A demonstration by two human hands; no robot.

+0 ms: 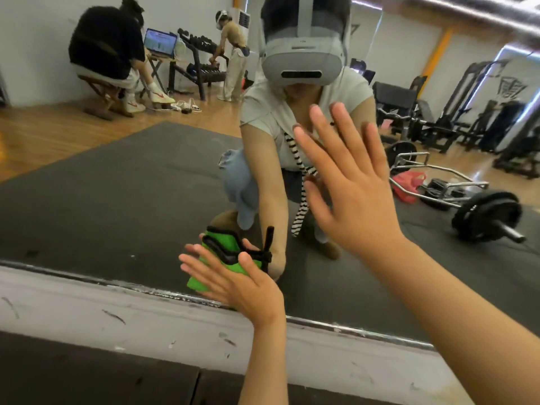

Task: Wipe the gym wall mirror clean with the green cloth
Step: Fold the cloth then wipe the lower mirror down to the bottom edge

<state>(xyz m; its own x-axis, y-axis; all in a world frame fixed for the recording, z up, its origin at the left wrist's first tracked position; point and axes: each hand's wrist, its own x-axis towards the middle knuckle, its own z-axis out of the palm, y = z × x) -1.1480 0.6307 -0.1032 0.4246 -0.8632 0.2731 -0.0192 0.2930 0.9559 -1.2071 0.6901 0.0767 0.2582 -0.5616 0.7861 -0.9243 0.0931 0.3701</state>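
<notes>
Green cloth (195, 282) w/ black trim sits under left grip (233, 285), whose fingers are straight & spread, pressing it flat to mirror (117, 200) just above the glass's bottom edge. Right grip (350, 182) is up & right of left grip, flat against glass, fingers spread, holding nothing; its forearm covers the glass lower right. Below both grips: scuffed white wall strip (117, 317), then dark floor mat (87, 375). Reflected right of right grip: barbell (491, 217), red bag (406, 185). Far up-left of left grip: seated person (108, 48), laptop (160, 40).
</notes>
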